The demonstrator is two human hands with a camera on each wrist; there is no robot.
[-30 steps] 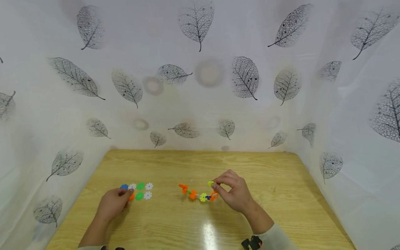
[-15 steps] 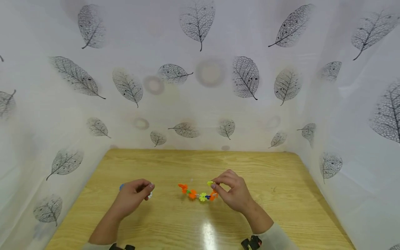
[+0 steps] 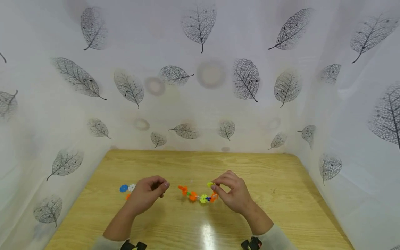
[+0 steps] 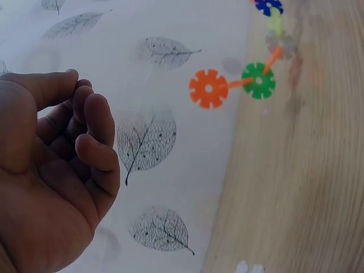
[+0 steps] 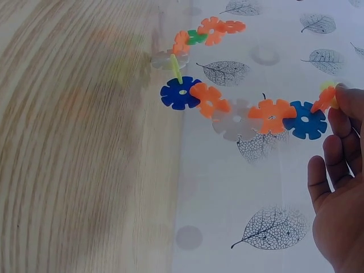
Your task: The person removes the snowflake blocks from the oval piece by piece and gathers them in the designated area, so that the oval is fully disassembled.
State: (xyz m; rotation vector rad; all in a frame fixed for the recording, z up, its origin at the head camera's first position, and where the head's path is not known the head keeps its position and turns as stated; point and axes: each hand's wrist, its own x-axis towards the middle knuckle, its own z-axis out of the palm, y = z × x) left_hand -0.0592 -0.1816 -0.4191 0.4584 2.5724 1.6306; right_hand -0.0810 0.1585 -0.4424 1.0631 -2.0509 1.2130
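In the head view my right hand (image 3: 232, 192) pinches a yellow piece at the near end of a chain of interlocking flower-shaped plastic discs (image 3: 192, 196). The chain (image 5: 273, 118) hangs in a curve in the right wrist view, mixing orange, blue, green, yellow and clear discs. My left hand (image 3: 147, 194) is in the air left of the chain's free orange end, apart from it. Its fingers are loosely curled, thumb tip close to the index finger; nothing shows between them in the left wrist view.
Loose discs lie on the wooden table (image 3: 275, 208) at the left: a blue disc (image 3: 124, 188), a white disc (image 3: 132, 187) and an orange one (image 3: 127, 197); my left hand covers others. A leaf-patterned white curtain (image 3: 212, 104) surrounds the back and sides.
My left hand has left the loose discs and moved right, toward the chain's orange end. The right hand and the chain have stayed nearly still.
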